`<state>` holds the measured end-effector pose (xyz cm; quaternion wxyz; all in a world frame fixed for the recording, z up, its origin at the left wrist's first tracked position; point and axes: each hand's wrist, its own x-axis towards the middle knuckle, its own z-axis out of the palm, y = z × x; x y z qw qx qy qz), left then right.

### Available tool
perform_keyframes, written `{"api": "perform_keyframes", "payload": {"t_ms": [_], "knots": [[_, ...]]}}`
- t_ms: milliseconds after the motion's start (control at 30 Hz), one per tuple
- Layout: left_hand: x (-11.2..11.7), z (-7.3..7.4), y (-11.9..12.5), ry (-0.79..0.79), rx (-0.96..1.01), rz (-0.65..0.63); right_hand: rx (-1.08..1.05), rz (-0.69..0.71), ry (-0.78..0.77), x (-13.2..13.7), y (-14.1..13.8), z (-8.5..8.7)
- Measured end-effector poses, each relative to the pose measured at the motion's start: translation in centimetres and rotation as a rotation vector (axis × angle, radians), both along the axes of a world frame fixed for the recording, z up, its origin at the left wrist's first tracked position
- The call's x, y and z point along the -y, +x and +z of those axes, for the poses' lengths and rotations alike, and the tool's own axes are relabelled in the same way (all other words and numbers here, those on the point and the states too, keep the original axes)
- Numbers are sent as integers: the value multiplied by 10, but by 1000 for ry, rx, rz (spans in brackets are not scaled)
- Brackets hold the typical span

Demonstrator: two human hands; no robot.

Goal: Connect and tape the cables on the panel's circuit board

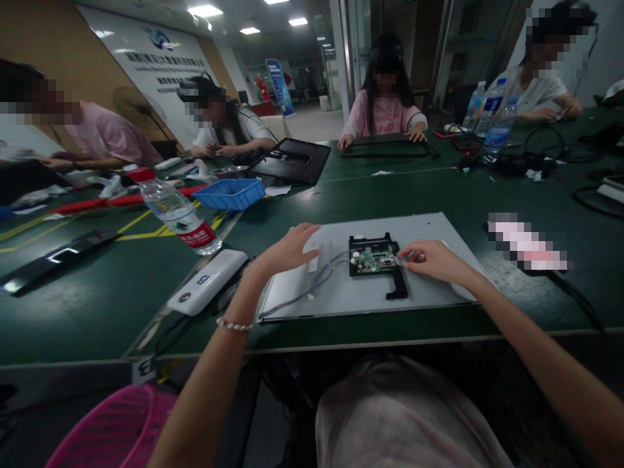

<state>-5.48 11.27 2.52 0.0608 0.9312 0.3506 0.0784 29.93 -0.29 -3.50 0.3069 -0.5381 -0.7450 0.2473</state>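
Observation:
A flat pale panel lies on the table before me. On it rests a black plastic frame carrying a green circuit board. A grey cable runs from the board's left side to the panel's near left corner. My right hand is at the board's right edge, its fingers pinched around something small that I cannot make out. Over the panel's left part is my left hand, fingers stretched out and thumb apart, with nothing in it.
Left of the panel are a white power bank, a water bottle and a blue basket. A blurred-out phone-like object lies right. Several people sit around the table. A pink basket stands below the edge.

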Motion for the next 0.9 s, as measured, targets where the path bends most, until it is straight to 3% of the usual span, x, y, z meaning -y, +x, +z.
{"api": "perform_keyframes", "payload": {"t_ms": [133,367,500,700,900], "knots": [[-13,-18,-17,-74,57,53,-1,10,-9,-1,1,-1],[-15,-32,-12,-114,156,153,-40,0,-41,0,-1,0],[-14,-32,-7,-91,184,195,-21,-49,-21,0,3,3],[-12,-28,-8,-87,272,247,57,-242,25,0,21,4],[-8,-13,-15,-252,544,313,125,-301,7,2,29,2]]}}
